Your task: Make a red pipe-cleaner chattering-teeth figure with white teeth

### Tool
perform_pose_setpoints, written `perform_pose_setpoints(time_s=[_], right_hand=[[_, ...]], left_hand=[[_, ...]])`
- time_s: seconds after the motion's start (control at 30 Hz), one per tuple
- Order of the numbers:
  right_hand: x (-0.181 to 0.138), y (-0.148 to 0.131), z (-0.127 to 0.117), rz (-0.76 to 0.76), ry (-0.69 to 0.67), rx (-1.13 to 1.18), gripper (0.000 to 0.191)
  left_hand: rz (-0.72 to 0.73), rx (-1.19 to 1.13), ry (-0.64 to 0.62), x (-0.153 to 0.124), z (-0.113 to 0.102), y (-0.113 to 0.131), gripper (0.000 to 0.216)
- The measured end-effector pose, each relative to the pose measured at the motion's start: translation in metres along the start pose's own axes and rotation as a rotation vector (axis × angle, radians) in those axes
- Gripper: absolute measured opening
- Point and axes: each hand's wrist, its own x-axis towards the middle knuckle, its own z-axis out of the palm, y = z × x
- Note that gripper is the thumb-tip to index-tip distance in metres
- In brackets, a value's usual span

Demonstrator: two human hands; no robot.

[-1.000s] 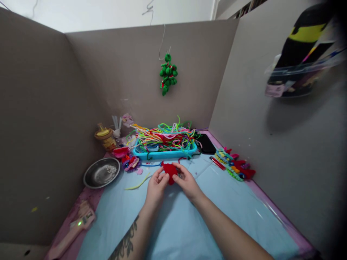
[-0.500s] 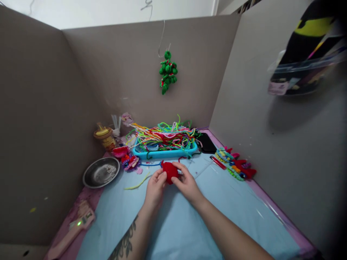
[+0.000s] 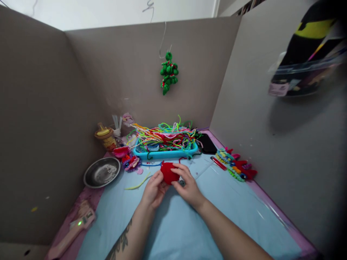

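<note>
A rounded red crocheted piece is held between my two hands above the middle of the blue table cover. My left hand grips its left edge, with the thumb on the near face. On the other side my right hand has its fingers over the top and its thumb at the lower right edge. A small dark round part with some white shows between the right thumb and fingers; what it is I cannot tell. Just behind the red piece lie a blue strand and a short dark red strand.
A blue tray heaped with colourful yarn strands stands at the back. Left are a metal bowl with small white bits and a pink glue gun. Right lie a red-handled tool, a black phone and crocheted pieces.
The red piece has turned in my hands and shows a broader, smoother face. My left hand has shifted slightly left, and the dark round part has come into sight by my right hand.
</note>
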Motion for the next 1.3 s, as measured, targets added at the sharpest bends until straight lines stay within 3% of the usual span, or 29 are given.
perform_pose_setpoints(time_s=[0.6, 0.83, 1.03, 1.3], right_hand=[[-0.001, 0.001, -0.001, 0.019, -0.004, 0.046, 0.039], [-0.003, -0.001, 0.000, 0.009, 0.019, -0.001, 0.035], [-0.004, -0.007, 0.000, -0.058, 0.095, -0.094, 0.021], [-0.001, -0.010, 0.001, 0.085, 0.099, -0.100, 0.011]], left_hand=[[0.164, 0.181, 0.015, 0.005, -0.009, -0.001, 0.032], [0.357, 0.480, 0.139, 0.003, -0.005, 0.001, 0.017], [0.419, 0.728, 0.154, 0.000, -0.003, -0.002, 0.009], [0.477, 0.817, 0.163, -0.002, -0.006, -0.008, 0.010]])
